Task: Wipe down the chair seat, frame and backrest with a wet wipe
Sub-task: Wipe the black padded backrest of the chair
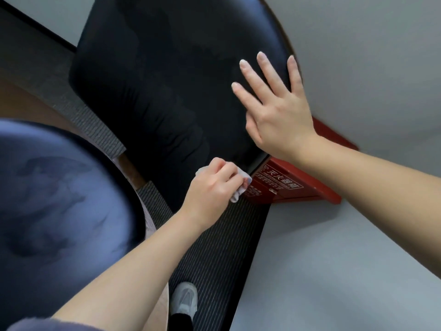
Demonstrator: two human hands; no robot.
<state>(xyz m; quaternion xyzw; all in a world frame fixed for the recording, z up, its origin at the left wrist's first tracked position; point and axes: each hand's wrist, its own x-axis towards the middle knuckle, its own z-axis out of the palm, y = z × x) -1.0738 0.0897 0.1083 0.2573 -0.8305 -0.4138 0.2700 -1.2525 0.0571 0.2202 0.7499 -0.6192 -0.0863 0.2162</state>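
A chair's black padded cushion (155, 80) fills the upper middle of the view, with a thin brown frame edge (284, 37) along its far right rim. My right hand (279, 120) lies flat on the cushion's right side with the fingers spread. Lower down, my left hand (212, 187) is closed around a crumpled white wet wipe (238, 193) and presses it against the cushion's lower edge. Most of the wipe is hidden inside the fist.
A second chair's dark blue cushion (59, 199) sits at lower left, with a brown wooden frame piece (131, 173) between the two. A red fire extinguisher box (286, 185) stands against the white wall (358, 259). Striped carpet (214, 247) and my grey shoe (183, 299) are below.
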